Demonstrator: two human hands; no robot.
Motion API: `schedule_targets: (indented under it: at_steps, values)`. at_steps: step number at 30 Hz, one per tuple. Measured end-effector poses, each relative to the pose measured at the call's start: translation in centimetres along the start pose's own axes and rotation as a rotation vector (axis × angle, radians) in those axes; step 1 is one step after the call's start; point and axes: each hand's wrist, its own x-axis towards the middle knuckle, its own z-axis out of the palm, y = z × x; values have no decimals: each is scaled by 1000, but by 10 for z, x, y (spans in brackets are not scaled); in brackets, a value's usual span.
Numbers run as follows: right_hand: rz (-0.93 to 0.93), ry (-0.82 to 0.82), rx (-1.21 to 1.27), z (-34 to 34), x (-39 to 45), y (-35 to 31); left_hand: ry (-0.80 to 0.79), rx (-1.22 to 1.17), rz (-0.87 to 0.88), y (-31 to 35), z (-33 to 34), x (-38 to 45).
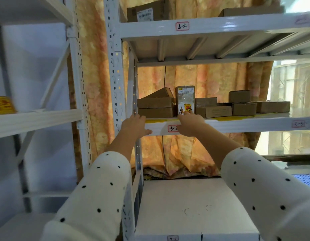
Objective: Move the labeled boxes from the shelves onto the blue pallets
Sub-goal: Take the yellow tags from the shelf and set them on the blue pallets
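Left hand (136, 125) laid on the front edge of the middle shelf (237, 125), fingers fairly straight over the lip, thumb under the beam, holding nothing. Right hand (189, 125) reaching up over the same edge, fingertips touching the foot of the upright labeled box (185, 100); whether those fingers curl round the box cannot be told. Both arms in white sleeves (265, 190) with black dots.

Upright labeled box standing on end on the middle shelf, directly above the right hand and just right of the left hand, white label at top, red and black marks on yellow near the bottom. Just left of it, stacked brown cardboard boxes (156, 107), one tilted on top. To its right, more low cardboard boxes (213, 111) along the shelf, reaching toward the window. Tag "3-2" (172, 128) on the beam between the two hands, partly hidden by the right one.

Above, upper shelf tagged "2-2" (182, 26), with a brown box bearing a white label (147, 12). Below, white lower shelf (190, 206). Behind the rack, an orange patterned curtain (98, 84). At far right, a bit of blue pallet (305, 180).
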Motion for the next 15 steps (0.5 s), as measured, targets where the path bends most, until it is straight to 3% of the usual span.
schedule_targets:
  at_steps: [7, 15]
  values:
    - [-21, 5, -54, -4, 41, -4, -11, -236, 116, -15, 3, 47]
    - [-48, -132, 8, 0, 90, -5, -277, -169, 126, -27, 5, 92]
